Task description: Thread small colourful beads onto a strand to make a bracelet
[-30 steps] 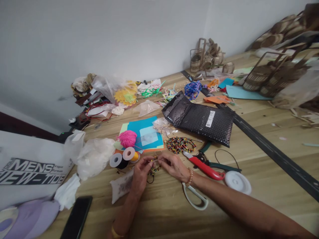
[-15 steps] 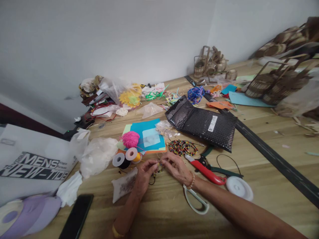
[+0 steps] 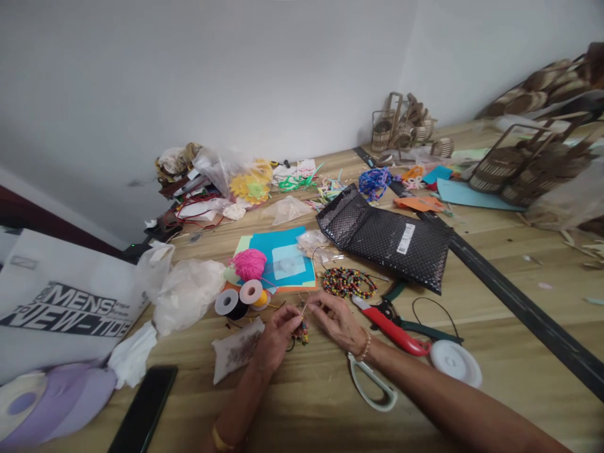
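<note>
My left hand [image 3: 277, 335] is closed in a pinch on a beaded strand [image 3: 304, 333], whose small multicoloured beads hang just below the fingertips. Close beside it, my right hand [image 3: 337, 322] pinches a thin pale cord [image 3: 304, 308] that runs across the small gap between the hands. The cord's exact ends are too fine to make out. Behind my right hand lies a coiled heap of multicoloured bead strings [image 3: 349, 282]. A clear packet of small dark pieces [image 3: 236, 352] rests against my left wrist. White-handled scissors [image 3: 375, 387] lie partly under my right wrist.
Left of the hands stand a black thread spool [image 3: 230, 304], an orange one [image 3: 252, 292] and pink yarn [image 3: 250, 264]. To the right are a red-handled cutter [image 3: 394, 327], green-handled pruners [image 3: 425, 327], a white round lid [image 3: 455, 363] and a black bubble mailer [image 3: 391, 239]. A phone [image 3: 144, 409] lies front left.
My hands have drawn slightly apart, and the cord now shows between the fingertips. The beaded strand has swung to hang below my left fingers. The whole view has shifted a little.
</note>
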{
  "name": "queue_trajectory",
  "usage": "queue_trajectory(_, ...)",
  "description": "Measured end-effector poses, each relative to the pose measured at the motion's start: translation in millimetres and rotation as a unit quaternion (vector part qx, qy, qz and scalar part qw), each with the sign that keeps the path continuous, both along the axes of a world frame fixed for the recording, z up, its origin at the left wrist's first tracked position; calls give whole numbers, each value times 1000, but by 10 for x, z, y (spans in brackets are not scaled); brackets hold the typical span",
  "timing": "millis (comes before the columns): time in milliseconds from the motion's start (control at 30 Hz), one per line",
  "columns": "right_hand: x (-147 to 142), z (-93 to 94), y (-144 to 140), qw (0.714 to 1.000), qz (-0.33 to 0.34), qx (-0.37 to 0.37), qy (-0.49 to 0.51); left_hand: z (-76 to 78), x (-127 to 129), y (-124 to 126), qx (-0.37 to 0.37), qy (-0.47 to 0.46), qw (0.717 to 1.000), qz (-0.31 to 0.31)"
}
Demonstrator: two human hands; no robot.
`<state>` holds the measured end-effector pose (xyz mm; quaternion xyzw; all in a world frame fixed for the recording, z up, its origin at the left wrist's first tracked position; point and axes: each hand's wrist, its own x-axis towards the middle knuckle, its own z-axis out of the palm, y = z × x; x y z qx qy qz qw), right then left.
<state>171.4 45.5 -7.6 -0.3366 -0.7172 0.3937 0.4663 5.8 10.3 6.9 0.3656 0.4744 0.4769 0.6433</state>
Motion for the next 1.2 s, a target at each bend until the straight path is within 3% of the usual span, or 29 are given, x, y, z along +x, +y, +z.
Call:
queue_trajectory(367, 15, -11, 25, 999, 0, -15, -32, 6, -1, 8, 5, 26, 999, -26)
queue_trajectory(533, 105, 180, 133, 995, -67, 34, -68, -20, 17, -1, 0, 11, 1000, -24)
queue_trajectory(667, 296, 423, 132, 984, -47, 49, -163, -17, 10, -3, -8, -23, 1000, -16)
queue_trajectory(767, 525, 524, -46, 952, -8, 50, -301, -47, -15, -4, -10, -34, 999, -13)
queue_trajectory(900, 808, 441, -455, 887, -21, 92, -452, -115, -40, 4, -29, -34, 999, -18)
queue_trajectory(1067, 875, 258, -875, 847, -8, 123, -517, -166, -32, 8, -29, -46, 998, -38)
queue_trajectory(1200, 823, 222, -979, 827, -38, 115, -549, -179, -29, 0, 0, -43, 998, -52)
